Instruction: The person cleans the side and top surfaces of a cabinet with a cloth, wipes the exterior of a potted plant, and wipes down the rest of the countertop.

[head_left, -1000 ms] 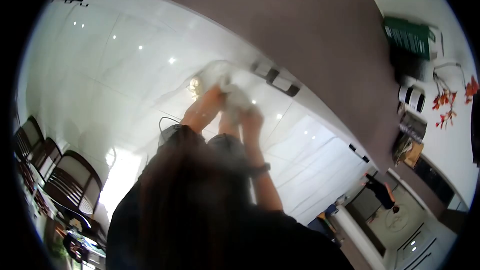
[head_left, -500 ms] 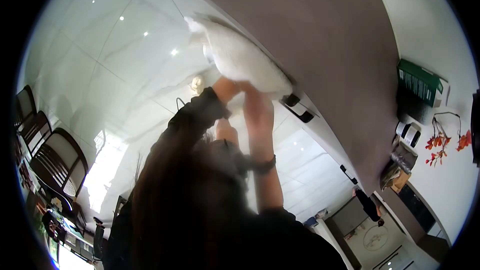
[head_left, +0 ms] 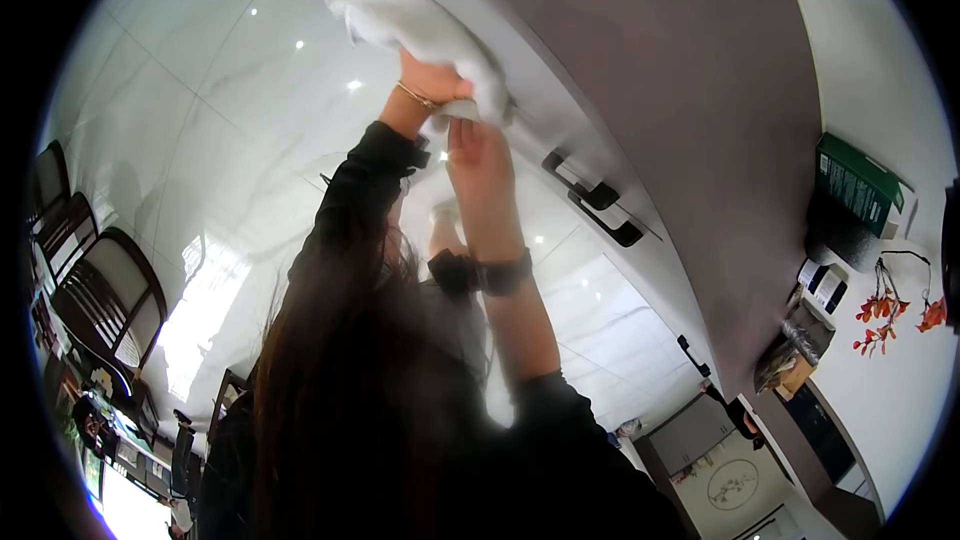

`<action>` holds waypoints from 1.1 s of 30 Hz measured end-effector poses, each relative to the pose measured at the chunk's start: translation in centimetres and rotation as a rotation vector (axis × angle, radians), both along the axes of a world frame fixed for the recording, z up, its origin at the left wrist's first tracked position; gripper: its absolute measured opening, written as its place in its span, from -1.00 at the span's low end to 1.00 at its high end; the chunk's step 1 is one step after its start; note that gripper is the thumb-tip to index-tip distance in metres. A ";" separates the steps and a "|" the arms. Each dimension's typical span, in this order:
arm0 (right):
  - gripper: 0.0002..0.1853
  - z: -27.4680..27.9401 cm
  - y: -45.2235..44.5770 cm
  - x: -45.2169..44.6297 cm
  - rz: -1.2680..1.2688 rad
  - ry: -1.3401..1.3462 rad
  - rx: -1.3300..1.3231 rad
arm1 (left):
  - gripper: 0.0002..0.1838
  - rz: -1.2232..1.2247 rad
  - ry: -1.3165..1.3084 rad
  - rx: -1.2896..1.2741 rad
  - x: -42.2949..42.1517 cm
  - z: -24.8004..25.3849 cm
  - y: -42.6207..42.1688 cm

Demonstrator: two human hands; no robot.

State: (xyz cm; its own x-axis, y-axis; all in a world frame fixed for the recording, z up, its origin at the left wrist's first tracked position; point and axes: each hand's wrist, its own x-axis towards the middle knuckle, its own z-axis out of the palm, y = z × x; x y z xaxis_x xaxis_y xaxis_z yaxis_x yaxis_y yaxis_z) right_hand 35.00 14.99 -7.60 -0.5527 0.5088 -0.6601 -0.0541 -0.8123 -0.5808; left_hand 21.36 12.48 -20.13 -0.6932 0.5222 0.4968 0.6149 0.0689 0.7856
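Observation:
A white cloth [head_left: 425, 25] hangs stretched along the pale front edge beside the brown surface, its far end loose and crumpled. My left hand [head_left: 432, 80], with a thin bracelet at the wrist, is closed on the cloth's near part. Just below it, my right hand [head_left: 478, 145], with a dark band on the wrist, has its fingers bent up against the near end of the cloth. The right fingertips are partly blurred, and the two hands nearly touch.
The brown surface [head_left: 660, 60] has black handles [head_left: 605, 210] below its edge. A green box [head_left: 855, 180], a red-flowered sprig [head_left: 880, 310] and small items lie right. Dark chairs [head_left: 110, 290] stand left on the glossy floor [head_left: 200, 140]. A person [head_left: 740, 418] is far off.
The cloth was bunched and blurred between the hands, then spread out. Now it has shifted up and left in view, and both hands have reached further up with it.

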 end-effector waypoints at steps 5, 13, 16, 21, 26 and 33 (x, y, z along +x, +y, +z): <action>-0.63 -1.2 -0.1 0.7 -0.119 0.213 -0.206 | -0.10 0.477 -0.090 0.036 0.9 -0.9 1.5; -0.70 -5.3 1.5 8.9 0.214 -0.137 0.447 | -0.18 0.329 -0.657 -0.131 12.6 -5.7 4.9; -0.71 -2.7 2.2 15.2 0.496 -0.481 0.940 | -0.47 0.188 -0.706 -0.441 20.6 -6.0 6.0; -0.67 -3.7 5.8 29.5 0.692 -0.750 1.475 | -0.56 -0.534 0.056 -1.016 28.5 3.2 7.5; -0.63 0.9 11.7 44.2 0.382 -1.088 1.370 | -0.50 -0.667 -0.271 -0.537 43.1 6.5 13.2; -0.53 11.8 18.8 59.5 -0.730 -0.767 1.101 | -0.36 -0.843 -1.034 -0.369 63.7 14.0 22.2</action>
